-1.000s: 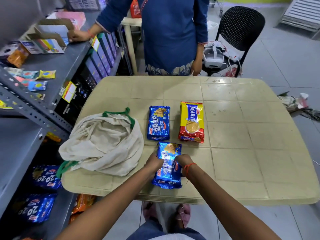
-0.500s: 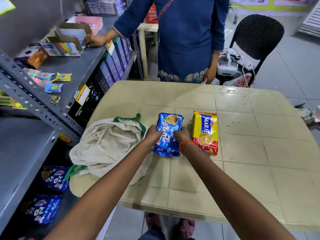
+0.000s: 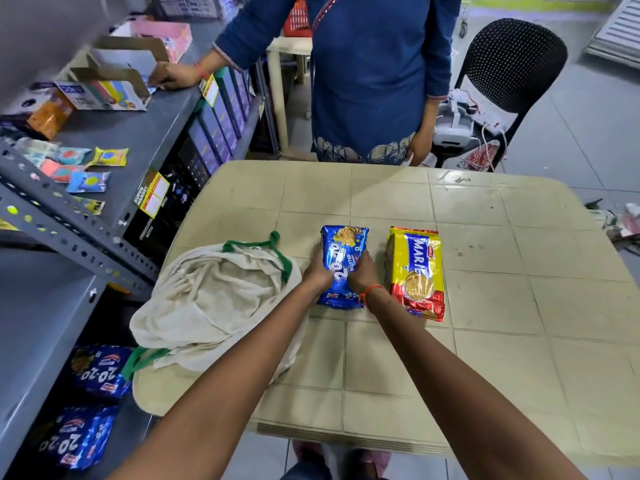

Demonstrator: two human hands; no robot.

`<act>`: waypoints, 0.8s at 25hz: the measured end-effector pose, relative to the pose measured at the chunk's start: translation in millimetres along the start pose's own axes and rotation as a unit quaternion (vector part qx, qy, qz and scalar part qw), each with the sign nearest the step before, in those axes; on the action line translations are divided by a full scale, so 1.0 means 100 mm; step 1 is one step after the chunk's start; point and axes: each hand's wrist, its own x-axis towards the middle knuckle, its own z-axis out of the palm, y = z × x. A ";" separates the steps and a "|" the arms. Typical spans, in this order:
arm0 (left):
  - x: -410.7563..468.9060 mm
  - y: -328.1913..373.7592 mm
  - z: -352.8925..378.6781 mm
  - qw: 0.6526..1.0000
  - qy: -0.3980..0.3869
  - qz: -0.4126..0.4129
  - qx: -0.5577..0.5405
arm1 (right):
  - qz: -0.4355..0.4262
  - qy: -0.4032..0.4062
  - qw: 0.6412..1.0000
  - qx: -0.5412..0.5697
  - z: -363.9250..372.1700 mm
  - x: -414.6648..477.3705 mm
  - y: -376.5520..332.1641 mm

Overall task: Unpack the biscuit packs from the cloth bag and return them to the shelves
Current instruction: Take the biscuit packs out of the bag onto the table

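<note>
Left hand [image 3: 317,271] and right hand [image 3: 360,273] clasping blue 20-20 butter biscuit pack [image 3: 343,261] mid-tabletop [image 3: 485,306], Marie pack [image 3: 415,271] just right, cloth bag [image 3: 214,303] at left edge

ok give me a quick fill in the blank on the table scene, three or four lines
1. Both hands, left hand and right hand, grip the ____ 20-20 pack.
2. The Marie pack lies to that pack's ____.
3. The cloth bag has ____ handles.
4. On the table, the bag lies nearest the ____ edge.

Missing words: blue; right; green; left
</note>
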 end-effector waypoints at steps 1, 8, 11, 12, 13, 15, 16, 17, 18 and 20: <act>-0.02 0.00 0.00 1.000 -0.001 -0.012 -0.002 | 0.003 -0.004 1.000 -0.019 0.01 -0.03 -0.01; -0.33 -0.02 0.40 0.963 0.195 0.103 0.154 | -0.123 0.102 0.975 -0.156 -0.54 -0.06 -0.20; -0.57 -0.10 0.86 0.996 0.015 -0.037 0.080 | -0.117 0.099 0.959 -0.238 -1.08 0.18 -0.06; -0.61 -0.11 0.99 0.991 -0.054 -0.121 0.034 | -0.098 0.087 0.954 -0.268 -1.25 0.30 0.00; -0.62 -0.12 1.08 0.978 -0.109 -0.180 -0.003 | -0.078 0.066 0.951 -0.291 -1.38 0.42 0.08; -0.58 -0.16 1.23 0.964 -0.143 -0.214 -0.064 | -0.048 -0.004 0.946 -0.320 -1.56 0.61 0.20; -0.57 -0.17 1.29 0.962 -0.131 -0.218 -0.103 | -0.038 -0.045 0.944 -0.326 -1.61 0.68 0.24; -0.54 -0.18 1.36 0.960 -0.113 -0.215 -0.139 | -0.031 -0.081 0.942 -0.325 -1.65 0.76 0.27; -0.49 -0.20 1.43 0.959 -0.093 -0.211 -0.165 | -0.026 -0.109 0.940 -0.322 -1.70 0.83 0.29; -0.44 -0.27 1.53 0.957 -0.061 -0.198 -0.205 | -0.018 -0.150 0.937 -0.315 -1.76 0.99 0.31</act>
